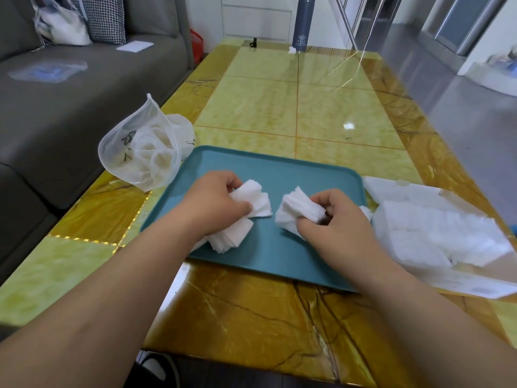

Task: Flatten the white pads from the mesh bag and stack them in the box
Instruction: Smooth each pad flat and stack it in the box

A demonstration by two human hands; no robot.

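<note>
Both hands work over a teal tray point(279, 169) that lies on a glossy yellow-green stone table point(279, 102). The left hand point(215, 201) has its fingers curled round a fanned bunch of white pads point(253, 204). More of that bunch spreads out below the wrist and rests on the tray floor. The right hand point(338, 217) pinches a second bunch point(293, 211) between thumb and curled fingers, with the loose ends pointing left. The two bunches are near each other but apart.

The mesh bag point(145, 152) slumps at the tray's far left corner with its mouth open, and more white pads show through the netting. It reaches out past the table's edge toward the grey sofa point(70, 113).

The box point(405, 191) lies open just right of the tray with its flaps spread, and it holds stacked pads point(436, 233). The right hand and forearm cover the tray's right rim and near right corner, so it is hard to tell whether the box touches the tray there.

On the sofa are a clear plastic bag point(47, 71), a white sheet point(135, 46), a houndstooth cushion point(103, 18) and a white sack point(61, 26). At the table's far end stands a dark cylinder point(303, 23), with a small black object point(253, 42) to its left.
</note>
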